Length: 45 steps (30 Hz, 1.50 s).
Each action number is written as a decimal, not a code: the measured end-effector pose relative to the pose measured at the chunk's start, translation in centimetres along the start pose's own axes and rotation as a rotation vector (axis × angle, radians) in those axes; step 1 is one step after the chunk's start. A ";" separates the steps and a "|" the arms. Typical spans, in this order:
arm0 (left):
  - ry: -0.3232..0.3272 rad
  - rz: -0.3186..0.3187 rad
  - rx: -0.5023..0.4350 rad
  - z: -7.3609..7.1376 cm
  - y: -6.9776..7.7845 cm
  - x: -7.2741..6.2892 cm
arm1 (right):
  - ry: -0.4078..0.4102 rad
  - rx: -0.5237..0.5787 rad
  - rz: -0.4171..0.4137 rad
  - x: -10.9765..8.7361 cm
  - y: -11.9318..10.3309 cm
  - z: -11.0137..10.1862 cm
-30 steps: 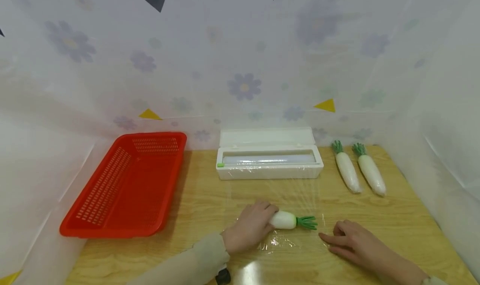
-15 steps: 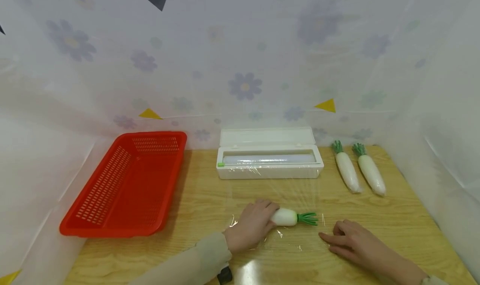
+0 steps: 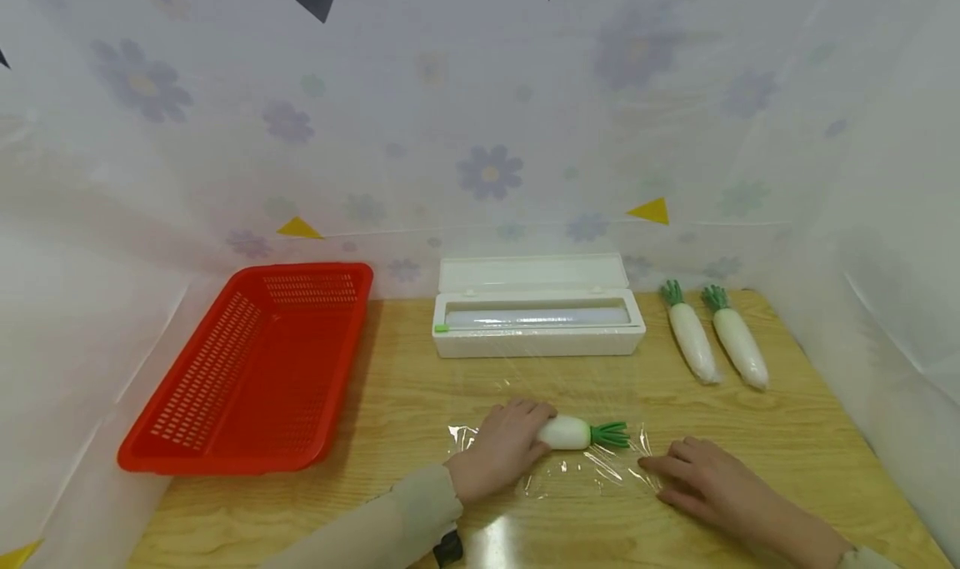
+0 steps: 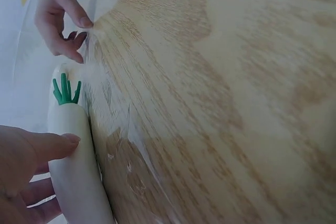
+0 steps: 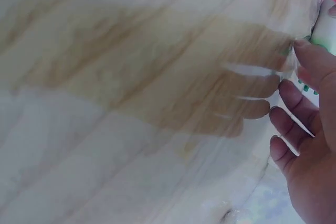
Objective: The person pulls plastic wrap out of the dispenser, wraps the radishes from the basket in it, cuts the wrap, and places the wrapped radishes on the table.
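Note:
My left hand (image 3: pixel 501 451) grips a white radish (image 3: pixel 566 433) by its body, thumb on one side and fingers round the other, as the left wrist view shows. The radish's green leaf stalks (image 4: pixel 66 89) point toward my right hand (image 3: pixel 708 486). Under the radish lies a clear sheet of cling film (image 3: pixel 570 475), running back to a white dispenser box (image 3: pixel 536 341). My right thumb (image 5: pixel 314 59) and a finger pinch the film's near right edge, which is pulled into creases there. The other right fingers are loosely bent.
A red plastic basket (image 3: pixel 341 386) stands at the left of the wooden table (image 3: pixel 405 394). Two more radishes (image 3: pixel 692 342), wrapped in film, lie at the back right. The dispenser's lid (image 3: pixel 532 274) is raised, with a film roll (image 3: pixel 536 316) inside.
The right fingers have closed a little on the film's edge, and fresh creases run from there toward the radish. The left hand keeps its hold, the radish shifting slightly away from the front.

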<state>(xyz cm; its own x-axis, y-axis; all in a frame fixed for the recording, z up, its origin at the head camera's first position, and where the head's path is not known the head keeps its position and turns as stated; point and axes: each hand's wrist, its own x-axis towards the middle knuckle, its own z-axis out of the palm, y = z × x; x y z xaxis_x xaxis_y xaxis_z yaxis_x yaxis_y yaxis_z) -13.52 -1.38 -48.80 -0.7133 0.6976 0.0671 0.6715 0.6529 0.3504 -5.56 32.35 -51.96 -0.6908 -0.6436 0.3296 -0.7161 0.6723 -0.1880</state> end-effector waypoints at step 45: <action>0.123 0.221 0.023 -0.4 -6.5 -10.8 | 0.030 -0.362 -0.263 1.7 -2.7 0.0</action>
<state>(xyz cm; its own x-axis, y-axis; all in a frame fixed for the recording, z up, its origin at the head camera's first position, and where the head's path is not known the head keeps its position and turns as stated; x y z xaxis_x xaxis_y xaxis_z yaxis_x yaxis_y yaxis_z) -10.27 -13.22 -51.37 -0.5664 0.7843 0.2532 0.8174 0.4956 0.2937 -4.84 29.42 -50.88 -0.4832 -0.8021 0.3509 -0.7818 0.5757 0.2394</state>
